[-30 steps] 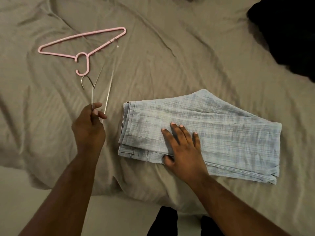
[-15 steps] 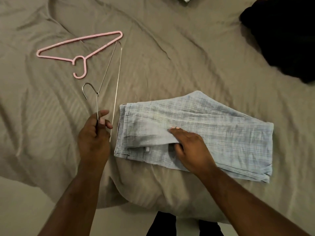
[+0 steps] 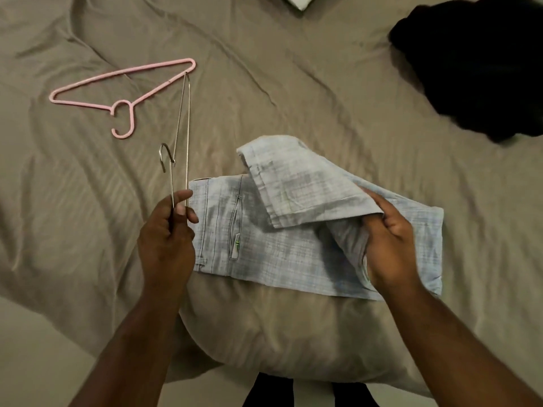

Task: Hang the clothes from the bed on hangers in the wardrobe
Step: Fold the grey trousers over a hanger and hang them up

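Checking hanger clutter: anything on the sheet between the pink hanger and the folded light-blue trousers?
Yes, in the head view: the metal hanger held by the left hand spans that stretch, its far end at the pink hanger, its near end by the trousers.

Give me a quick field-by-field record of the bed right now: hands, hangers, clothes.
left hand: gripping thin silver wire hanger
right hand: pinching the lifted top layer of folded pale blue checked trousers
trousers state: on the bed, top layer peeled back, pocket side exposed
pink plastic hanger: lying flat on the sheet, untouched
dark black garment: heaped at the far right
bed surface: wrinkled taupe sheet
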